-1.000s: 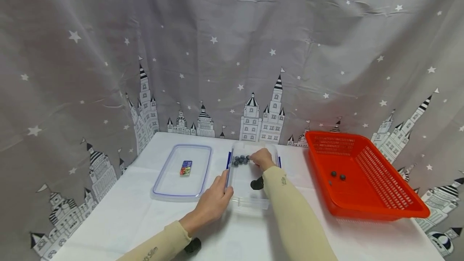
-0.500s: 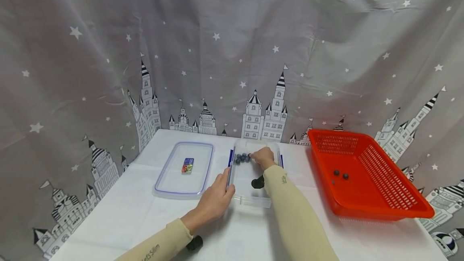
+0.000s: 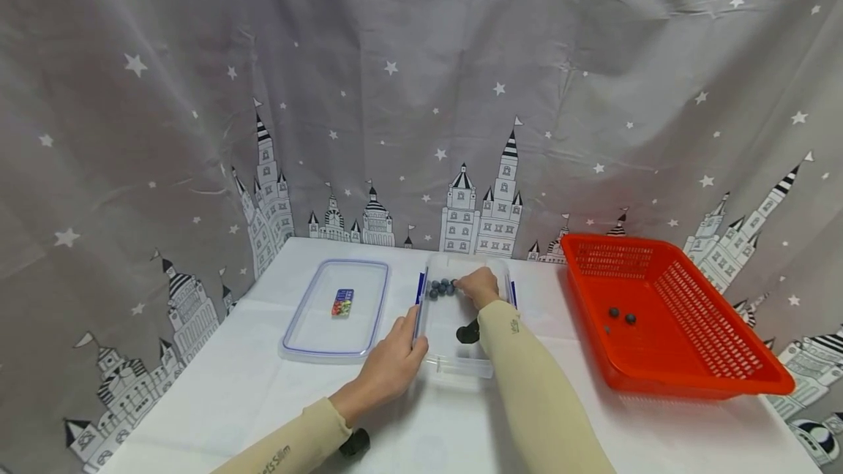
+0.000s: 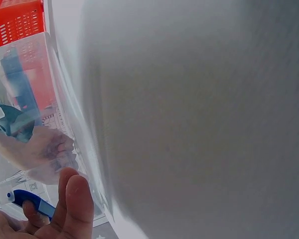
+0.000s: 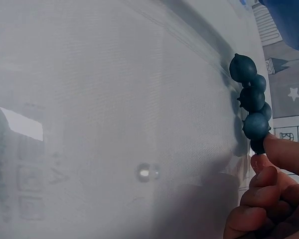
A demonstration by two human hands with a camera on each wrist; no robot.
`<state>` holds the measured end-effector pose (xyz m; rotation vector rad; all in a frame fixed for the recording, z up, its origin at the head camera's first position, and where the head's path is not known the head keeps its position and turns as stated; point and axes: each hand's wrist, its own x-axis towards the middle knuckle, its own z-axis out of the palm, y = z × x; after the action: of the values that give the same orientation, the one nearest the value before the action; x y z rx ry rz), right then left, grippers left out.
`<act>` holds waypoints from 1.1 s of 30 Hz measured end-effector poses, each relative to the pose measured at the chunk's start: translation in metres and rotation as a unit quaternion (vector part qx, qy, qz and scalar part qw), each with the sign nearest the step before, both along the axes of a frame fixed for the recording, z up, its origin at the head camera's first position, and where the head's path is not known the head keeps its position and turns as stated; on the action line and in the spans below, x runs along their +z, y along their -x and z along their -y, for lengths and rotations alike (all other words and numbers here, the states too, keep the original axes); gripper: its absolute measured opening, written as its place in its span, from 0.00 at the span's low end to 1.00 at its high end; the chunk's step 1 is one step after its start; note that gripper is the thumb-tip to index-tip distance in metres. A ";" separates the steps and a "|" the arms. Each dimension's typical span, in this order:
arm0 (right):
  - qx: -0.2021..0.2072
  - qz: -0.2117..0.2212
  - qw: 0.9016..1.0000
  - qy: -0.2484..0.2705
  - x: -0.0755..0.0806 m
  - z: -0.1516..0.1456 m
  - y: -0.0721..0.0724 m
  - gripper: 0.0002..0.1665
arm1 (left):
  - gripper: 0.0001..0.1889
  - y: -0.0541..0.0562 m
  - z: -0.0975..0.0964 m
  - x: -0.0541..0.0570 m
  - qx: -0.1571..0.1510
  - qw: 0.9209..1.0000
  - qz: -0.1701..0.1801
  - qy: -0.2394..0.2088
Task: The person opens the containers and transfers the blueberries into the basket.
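My left hand (image 3: 390,366) holds the left side wall of a clear plastic container (image 3: 464,367), near its blue latch (image 4: 41,205). Inside the far end of that container my right hand (image 3: 479,287) is lowered. Its thumb and a finger pinch a dark blueberry (image 5: 257,145) at the near end of a small cluster. Several more blueberries (image 3: 440,288) sit bunched in the far left corner, touching one another, as the right wrist view shows up close. A black wrist camera (image 3: 468,332) under the right forearm hides part of the container floor.
A clear lid (image 3: 323,342) with a blue seal and a colourful label (image 3: 342,302) lies to the left on the white table (image 3: 250,379). On the right stands a red perforated basket (image 3: 698,384) with a few blueberries (image 3: 631,319) in it. A grey curtain (image 3: 395,93) hangs behind.
The head view has shifted slightly. Both hands keep their places at the container, the right one still at the blueberry cluster.
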<state>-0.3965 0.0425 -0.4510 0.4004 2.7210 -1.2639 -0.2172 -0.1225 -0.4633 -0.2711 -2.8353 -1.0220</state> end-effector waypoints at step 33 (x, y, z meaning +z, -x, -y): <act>0.086 -0.097 0.991 -0.039 0.025 -0.010 -0.005 0.16 | 0.33 -0.003 0.000 0.001 0.006 1.000 -0.001 0.003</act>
<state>-0.3915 0.0524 -0.4257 0.0493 2.8960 -1.2119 -0.2141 -0.1226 -0.4620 -0.2543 -2.8357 -1.0091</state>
